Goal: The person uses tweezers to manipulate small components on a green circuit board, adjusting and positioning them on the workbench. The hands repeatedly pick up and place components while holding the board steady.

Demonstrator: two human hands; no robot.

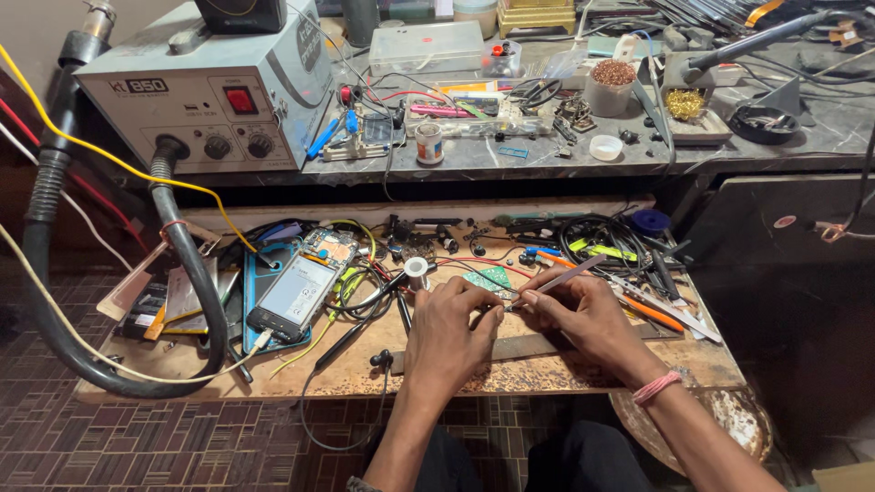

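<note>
Worn wooden bench [547, 369] over patterned tile floor [182, 437], dark stone shelf [802, 137] behind w/ grey rework station [210, 91]. Black hose [191, 273], phone [293, 296], solder spool [416, 268], loose wires crowd left side. Left hand [451, 333] pinches small green circuit board [492, 281] at bench centre; right hand [583, 314] grips metal tweezers [561, 278], tip at board

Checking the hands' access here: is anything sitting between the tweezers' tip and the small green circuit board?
Nothing visible does. The right hand holds the tweezers with the tip right beside the green board, next to the left hand.
</note>
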